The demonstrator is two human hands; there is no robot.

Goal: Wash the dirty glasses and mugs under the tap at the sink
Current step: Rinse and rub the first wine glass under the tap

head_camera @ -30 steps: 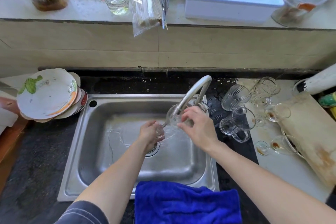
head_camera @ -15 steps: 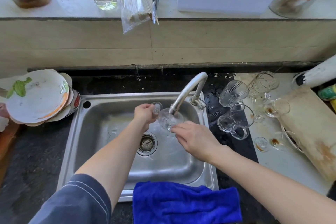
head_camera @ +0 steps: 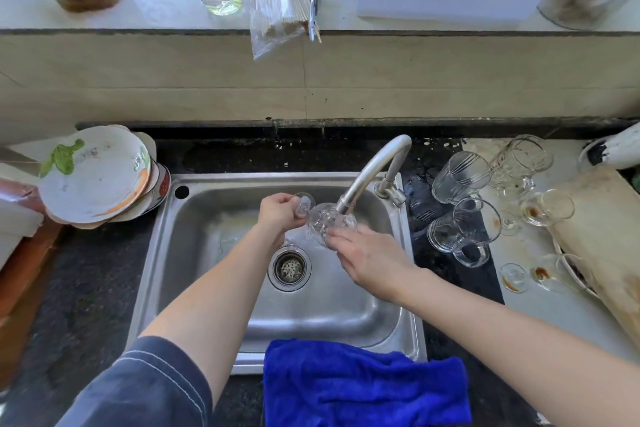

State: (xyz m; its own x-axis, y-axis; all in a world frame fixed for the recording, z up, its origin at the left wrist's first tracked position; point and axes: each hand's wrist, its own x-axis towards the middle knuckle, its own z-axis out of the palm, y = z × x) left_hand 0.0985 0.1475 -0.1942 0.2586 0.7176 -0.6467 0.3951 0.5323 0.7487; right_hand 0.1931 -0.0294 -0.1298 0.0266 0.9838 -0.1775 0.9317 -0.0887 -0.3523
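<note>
The left hand (head_camera: 280,215) is pinching the glass (head_camera: 323,222) by its stem under the tap (head_camera: 367,174); the right hand (head_camera: 367,261), fingers (head_camera: 337,242) seemingly straight, is touching its bowl.

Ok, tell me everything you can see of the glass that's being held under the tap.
The glass is clear, with a rounded, patterned bowl, a short stem and a round foot. It is tipped on its side above the sink, foot to the left, bowl just under the tap spout. The left hand pinches the stem; the right hand lays straight fingers against the bowl.
</note>
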